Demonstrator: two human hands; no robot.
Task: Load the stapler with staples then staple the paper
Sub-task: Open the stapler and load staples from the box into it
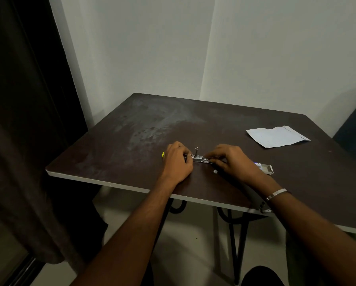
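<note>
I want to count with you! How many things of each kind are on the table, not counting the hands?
Stapler: 1
Paper: 1
Staple box: 1
Tiny white scrap: 1
Total: 4

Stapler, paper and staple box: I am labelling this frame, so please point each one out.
stapler [199, 158], head view, on its open metal staple channel between the hands.
paper [276, 136], head view, middle of the sheet.
staple box [266, 168], head view, on its open end flap.
</note>
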